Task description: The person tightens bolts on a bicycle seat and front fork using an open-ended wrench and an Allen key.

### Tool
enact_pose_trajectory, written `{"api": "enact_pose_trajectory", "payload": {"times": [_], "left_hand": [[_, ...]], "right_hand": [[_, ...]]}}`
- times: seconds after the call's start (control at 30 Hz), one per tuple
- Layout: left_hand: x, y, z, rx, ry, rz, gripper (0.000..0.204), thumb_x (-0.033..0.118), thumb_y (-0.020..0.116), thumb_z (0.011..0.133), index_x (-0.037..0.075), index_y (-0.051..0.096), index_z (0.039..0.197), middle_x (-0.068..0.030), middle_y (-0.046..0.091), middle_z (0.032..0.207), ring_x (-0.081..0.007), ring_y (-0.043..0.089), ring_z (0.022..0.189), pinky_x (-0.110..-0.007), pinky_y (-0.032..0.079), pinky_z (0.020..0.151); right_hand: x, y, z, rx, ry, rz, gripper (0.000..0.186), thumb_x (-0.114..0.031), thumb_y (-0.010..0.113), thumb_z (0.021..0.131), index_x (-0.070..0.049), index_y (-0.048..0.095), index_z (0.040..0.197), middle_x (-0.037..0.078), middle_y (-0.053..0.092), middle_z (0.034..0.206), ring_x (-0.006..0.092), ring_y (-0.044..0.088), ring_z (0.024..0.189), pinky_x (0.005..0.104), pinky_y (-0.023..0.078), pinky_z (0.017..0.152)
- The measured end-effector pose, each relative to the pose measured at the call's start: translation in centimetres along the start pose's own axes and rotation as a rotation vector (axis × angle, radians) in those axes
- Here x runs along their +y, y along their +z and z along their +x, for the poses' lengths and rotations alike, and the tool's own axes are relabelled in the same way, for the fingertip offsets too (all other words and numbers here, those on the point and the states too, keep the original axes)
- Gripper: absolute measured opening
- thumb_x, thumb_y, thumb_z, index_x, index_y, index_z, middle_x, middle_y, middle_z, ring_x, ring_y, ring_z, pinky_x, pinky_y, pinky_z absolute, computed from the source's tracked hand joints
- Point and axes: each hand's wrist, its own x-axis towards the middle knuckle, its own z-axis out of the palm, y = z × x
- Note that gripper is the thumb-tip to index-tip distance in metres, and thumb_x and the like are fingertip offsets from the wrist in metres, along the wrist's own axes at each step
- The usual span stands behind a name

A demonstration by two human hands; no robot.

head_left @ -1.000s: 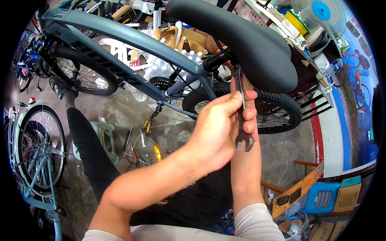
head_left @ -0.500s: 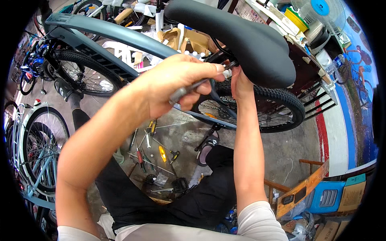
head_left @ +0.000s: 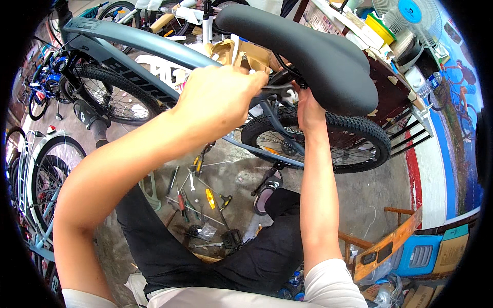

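Note:
My left hand [head_left: 222,96] is closed on a metal wrench [head_left: 276,90], reaching across the grey bicycle frame [head_left: 154,42] toward the clamp [head_left: 301,80] under a black saddle [head_left: 303,51]. The wrench's handle is mostly hidden by that hand. My right hand [head_left: 309,108] is raised beneath the saddle at the clamp, its fingertips hidden, so I cannot make out what it grips. The rear wheel [head_left: 363,149] is behind my right forearm.
Tools, among them a yellow-handled one [head_left: 209,198], lie on the floor [head_left: 370,190] between my legs. Another bicycle [head_left: 51,164] stands at left. At right are a fan [head_left: 400,20], a wooden board [head_left: 385,241] and a blue plastic item [head_left: 413,254].
My left hand has moved up and to the left, turning the wrench from upright to a sideways slant, its head still near the clamp. My right hand is now uncovered beneath the saddle.

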Motion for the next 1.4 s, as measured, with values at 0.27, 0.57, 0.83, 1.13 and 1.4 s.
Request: {"api": "enact_pose_trajectory", "payload": {"times": [0.27,0.57,0.83,1.13,1.4], "left_hand": [[-1.5,0.2,1.3,0.214,0.206,0.147,0.024,0.007,0.063,0.081,0.013,0.071,0.103,-0.0121,0.067,0.078,-0.0335,0.069,0.072,-0.045,0.053,0.060],[-1.3,0.2,2.0,0.196,0.190,0.150,0.020,0.011,0.064,0.089,0.015,0.071,0.107,-0.0117,0.069,0.081,-0.0337,0.070,0.073,-0.045,0.053,0.060],[-0.7,3.6,1.2,0.252,0.025,-0.185,0.015,0.008,0.067,0.088,0.007,0.071,0.103,-0.0170,0.071,0.083,-0.0356,0.071,0.077,-0.045,0.055,0.066],[7.5,8.9,-1.3,0.254,-0.565,-1.156,0.013,0.010,0.054,0.103,0.003,0.065,0.104,0.0006,0.055,0.068,-0.0082,0.051,0.058,-0.027,0.041,0.053],[14.2,2.4,0.8,0.101,-1.127,-2.617,0.014,0.022,0.044,0.109,0.010,0.051,0.106,0.0052,0.043,0.075,-0.0083,0.038,0.062,-0.026,0.036,0.056]], "right_hand": [[0.3,0.1,0.1,0.035,-0.020,0.044,0.033,-0.032,0.051,0.108,-0.016,0.057,0.136,0.001,0.059,0.135,0.0146,0.055,0.123,0.0383,0.046,0.102],[-0.2,0.4,0.2,0.021,-0.014,0.022,0.041,-0.039,0.051,0.107,-0.014,0.055,0.139,0.002,0.057,0.139,0.0152,0.054,0.128,0.0405,0.046,0.105],[-0.6,0.3,0.1,0.019,-0.030,-0.016,0.038,-0.033,0.044,0.110,-0.008,0.055,0.137,0.006,0.061,0.135,0.0175,0.059,0.123,0.0363,0.047,0.106],[-1.4,0.6,0.0,0.038,0.036,0.155,0.028,-0.013,0.054,0.105,-0.002,0.059,0.130,0.007,0.059,0.129,0.0173,0.052,0.119,0.0362,0.041,0.105],[-1.2,0.4,0.0,0.022,0.077,0.139,0.031,-0.020,0.049,0.106,-0.005,0.058,0.132,0.007,0.060,0.130,0.0184,0.055,0.119,0.0384,0.044,0.104]]}}
